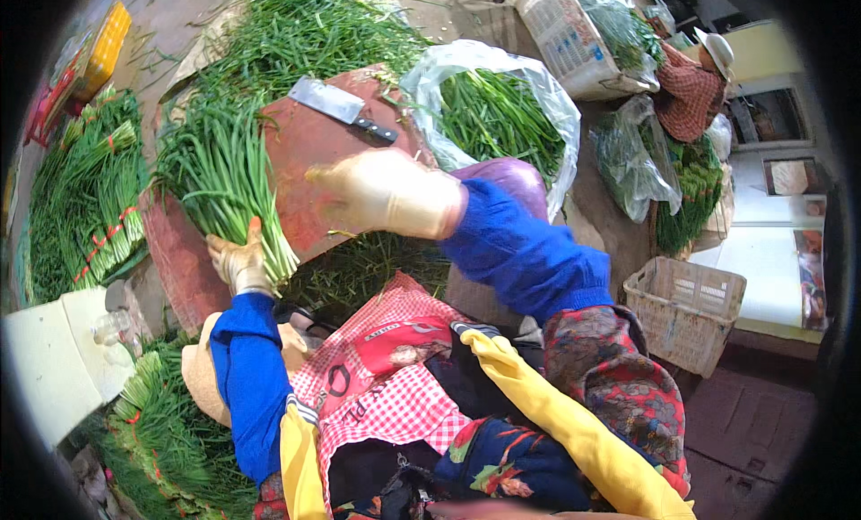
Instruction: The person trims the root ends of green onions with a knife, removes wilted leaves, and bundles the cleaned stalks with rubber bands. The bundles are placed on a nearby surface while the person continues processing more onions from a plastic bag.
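Note:
My left hand (240, 258), in a pale glove, is closed around the lower stems of a bunch of green chives or similar leafy stalks (225, 170), whose leaves fan out over the left of a worn red board (303, 150). Above the board's near edge my right hand (383, 187), also gloved, is blurred; nothing shows in it, and its finger posture is unclear. Beyond it a cleaver (327, 100) with a black handle lies flat on the board. A loose heap of the same greens (303, 32) spreads behind the board.
A clear plastic bag (568, 116) of greens stands right of the board. Tied bundles (101, 204) lie at left, with more (158, 432) at lower left. A plastic crate (679, 311) is at right. A person (693, 83) in a pale hat sits at upper right near another bag (635, 163).

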The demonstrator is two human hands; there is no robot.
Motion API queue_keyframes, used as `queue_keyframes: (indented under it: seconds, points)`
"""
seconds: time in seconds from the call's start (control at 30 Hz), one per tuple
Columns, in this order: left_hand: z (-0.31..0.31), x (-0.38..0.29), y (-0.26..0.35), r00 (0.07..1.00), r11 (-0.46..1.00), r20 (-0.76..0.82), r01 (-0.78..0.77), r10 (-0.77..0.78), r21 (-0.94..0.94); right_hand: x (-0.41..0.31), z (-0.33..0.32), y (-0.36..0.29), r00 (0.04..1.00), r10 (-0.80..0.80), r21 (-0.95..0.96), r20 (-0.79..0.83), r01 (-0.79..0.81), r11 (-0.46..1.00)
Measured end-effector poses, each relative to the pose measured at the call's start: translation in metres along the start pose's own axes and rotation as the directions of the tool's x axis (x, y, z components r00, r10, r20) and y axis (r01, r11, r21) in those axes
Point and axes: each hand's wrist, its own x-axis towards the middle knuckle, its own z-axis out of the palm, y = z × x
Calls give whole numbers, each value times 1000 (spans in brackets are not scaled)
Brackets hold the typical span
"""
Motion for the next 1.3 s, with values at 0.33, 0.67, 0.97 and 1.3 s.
queue_keyframes:
  seconds: [0.33,0.67,0.97,1.3]
  points:
    - [-12,4,-11,869,942,-364,-318,334,107,-137,-34,249,671,722,173,-168,-701,692]
    - [-44,-136,88,616,616,-21,-788,788,4,-110,17,394,586,734,9,-344,-780,626]
    - [-28,-177,121,422,482,307,-862,853,-156,-91,8,454,480,853,-209,-207,-873,441]
    - [-13,-179,130,443,538,410,-829,798,-151,-111,6,497,351,925,-200,-144,-926,320]
